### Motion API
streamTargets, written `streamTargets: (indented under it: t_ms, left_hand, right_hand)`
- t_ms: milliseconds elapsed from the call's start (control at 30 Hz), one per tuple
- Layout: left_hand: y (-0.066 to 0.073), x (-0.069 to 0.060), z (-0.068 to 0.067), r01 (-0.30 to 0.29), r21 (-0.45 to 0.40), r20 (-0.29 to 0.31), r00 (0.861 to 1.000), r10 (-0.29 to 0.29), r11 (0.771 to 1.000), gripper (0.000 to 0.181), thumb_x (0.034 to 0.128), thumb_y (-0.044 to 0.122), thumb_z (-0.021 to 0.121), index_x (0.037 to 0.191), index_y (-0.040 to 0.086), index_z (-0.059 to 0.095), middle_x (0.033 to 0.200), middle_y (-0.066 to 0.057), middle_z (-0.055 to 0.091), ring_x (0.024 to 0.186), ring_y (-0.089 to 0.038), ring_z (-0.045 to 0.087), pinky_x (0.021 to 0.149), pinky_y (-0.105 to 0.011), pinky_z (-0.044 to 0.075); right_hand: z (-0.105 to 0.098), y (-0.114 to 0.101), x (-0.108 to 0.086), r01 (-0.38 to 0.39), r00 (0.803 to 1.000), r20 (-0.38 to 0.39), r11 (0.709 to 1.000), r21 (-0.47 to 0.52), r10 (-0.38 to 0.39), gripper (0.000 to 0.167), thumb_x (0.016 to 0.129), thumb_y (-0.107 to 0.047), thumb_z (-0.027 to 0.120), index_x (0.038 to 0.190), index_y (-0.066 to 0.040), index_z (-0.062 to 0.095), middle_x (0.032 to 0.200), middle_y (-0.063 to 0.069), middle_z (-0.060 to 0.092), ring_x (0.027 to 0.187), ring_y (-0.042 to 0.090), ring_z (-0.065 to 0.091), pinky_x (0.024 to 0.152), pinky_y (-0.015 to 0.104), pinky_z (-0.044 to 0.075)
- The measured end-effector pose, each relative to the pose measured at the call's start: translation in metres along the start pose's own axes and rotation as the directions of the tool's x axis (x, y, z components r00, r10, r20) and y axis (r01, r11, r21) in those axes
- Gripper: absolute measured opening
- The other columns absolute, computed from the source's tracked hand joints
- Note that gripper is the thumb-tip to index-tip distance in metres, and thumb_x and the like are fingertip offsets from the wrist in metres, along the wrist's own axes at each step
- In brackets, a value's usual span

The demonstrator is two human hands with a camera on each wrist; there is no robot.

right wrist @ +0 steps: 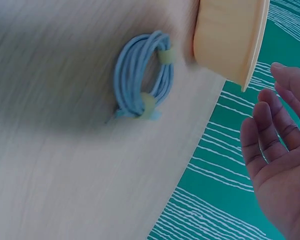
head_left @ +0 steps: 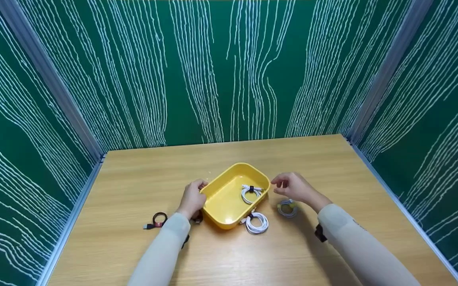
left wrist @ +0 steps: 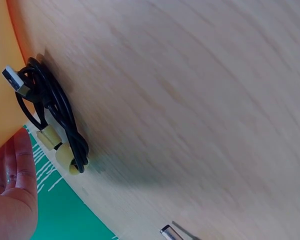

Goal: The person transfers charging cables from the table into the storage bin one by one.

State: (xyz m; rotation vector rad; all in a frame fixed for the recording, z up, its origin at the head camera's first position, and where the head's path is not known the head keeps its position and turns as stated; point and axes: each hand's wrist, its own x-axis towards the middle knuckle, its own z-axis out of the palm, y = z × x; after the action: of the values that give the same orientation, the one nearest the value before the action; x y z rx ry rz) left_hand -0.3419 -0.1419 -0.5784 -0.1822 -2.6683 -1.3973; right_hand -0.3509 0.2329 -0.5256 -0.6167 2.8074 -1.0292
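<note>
My left hand [head_left: 192,198] grips the left rim of a yellow plastic bin [head_left: 223,200], which stands turned at an angle on the table. A coiled white cable [head_left: 246,195] with a black tie lies inside the bin. My right hand [head_left: 294,187] hovers just off the bin's right end, fingers loosely bent and holding nothing. Below it on the table is a light blue coiled cable [right wrist: 135,75] with yellow ties. By the bin's left side, partly hidden by my left wrist in the head view, lies a black USB cable [left wrist: 60,110] with yellow ties.
Another coiled white cable [head_left: 262,227] lies against the bin's front right side. A black cable [head_left: 160,215] with a red tie rests on the wooden table [head_left: 133,178] at left. Green walls [head_left: 245,71] with white lines border the table's back and sides.
</note>
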Motion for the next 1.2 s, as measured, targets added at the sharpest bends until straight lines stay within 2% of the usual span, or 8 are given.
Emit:
streamTargets:
  t_ms: [467, 800, 1067, 1200]
  left_hand:
    - [0.002, 0.000, 0.000, 0.037, -0.034, 0.016, 0.999, -0.036, 0.999, 0.044, 0.0793, -0.017, 0.054, 0.113, 0.000, 0.076, 0.100, -0.015, 0.072, 0.094, -0.026, 0.066, 0.087, -0.041, 0.059]
    - [0.000, 0.001, 0.001, 0.026, -0.034, 0.012, 1.000, -0.025, 0.999, 0.044, 0.0786, -0.017, 0.054, 0.113, 0.000, 0.076, 0.100, -0.016, 0.072, 0.095, -0.027, 0.066, 0.088, -0.041, 0.059]
    - [0.002, 0.000, 0.000, 0.019, -0.023, 0.005, 1.000, -0.018, 1.000, 0.043, 0.0781, -0.016, 0.054, 0.112, -0.001, 0.076, 0.100, -0.016, 0.073, 0.094, -0.027, 0.066, 0.089, -0.040, 0.056]
    - [0.002, 0.000, 0.000, 0.004, -0.026, 0.003, 1.000, -0.004, 1.000, 0.042, 0.0777, -0.016, 0.054, 0.110, -0.001, 0.076, 0.098, -0.017, 0.073, 0.092, -0.026, 0.065, 0.087, -0.039, 0.056]
  right_hand:
    - [-0.003, 0.023, -0.013, -0.085, 0.995, 0.045, 0.996, 0.000, 0.085, 0.028, 0.097, -0.008, 0.078, 0.124, 0.001, 0.077, 0.099, 0.007, 0.072, 0.087, 0.020, 0.059, 0.073, 0.028, 0.049]
    - [-0.003, 0.032, -0.019, -0.090, 0.995, 0.051, 0.996, -0.021, 0.091, 0.031, 0.095, -0.009, 0.080, 0.123, 0.003, 0.076, 0.098, 0.008, 0.072, 0.085, 0.020, 0.060, 0.071, 0.028, 0.049]
    - [0.002, 0.041, -0.023, -0.086, 0.995, 0.037, 0.995, -0.052, 0.087, 0.035, 0.093, -0.016, 0.083, 0.122, 0.004, 0.076, 0.096, 0.008, 0.070, 0.084, 0.019, 0.059, 0.071, 0.029, 0.048]
    - [0.003, 0.044, -0.024, -0.107, 0.993, 0.045, 0.993, -0.059, 0.109, 0.038, 0.094, -0.018, 0.084, 0.124, 0.003, 0.074, 0.099, 0.011, 0.070, 0.086, 0.020, 0.059, 0.072, 0.032, 0.048]
